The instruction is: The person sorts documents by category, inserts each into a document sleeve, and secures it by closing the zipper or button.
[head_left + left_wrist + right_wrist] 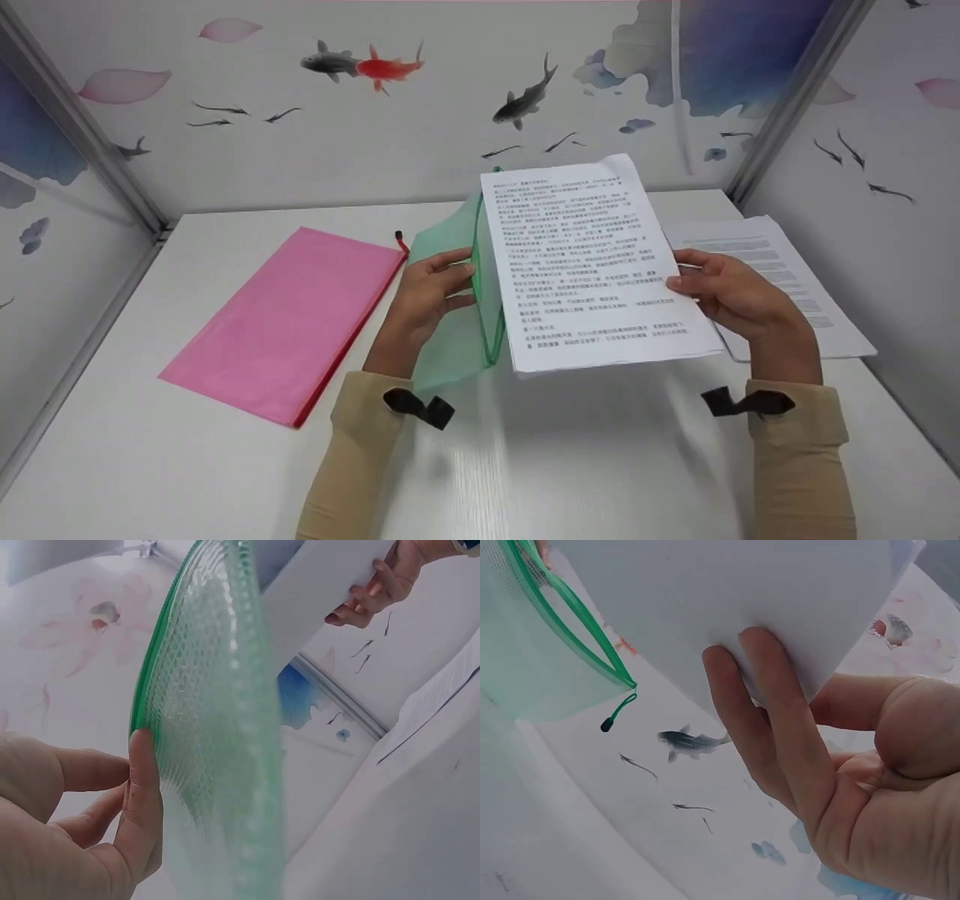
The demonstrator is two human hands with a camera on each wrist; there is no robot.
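Observation:
My left hand (431,289) grips a green mesh zip pouch (450,300) by its open edge and holds it upright above the table; the left wrist view shows my thumb (142,787) on the pouch (214,712) rim. My right hand (724,289) pinches the right edge of a printed sheet of paper (585,262), whose left edge sits at the pouch's opening. In the right wrist view my fingers (772,720) lie under the sheet (727,600), with the green zipper (570,615) and its pull cord just left of it.
A pink zip pouch (289,322) lies flat on the white table (562,465) at the left. Another printed sheet (787,277) lies on the table under my right hand. Booth walls with fish pictures close in the back and both sides.

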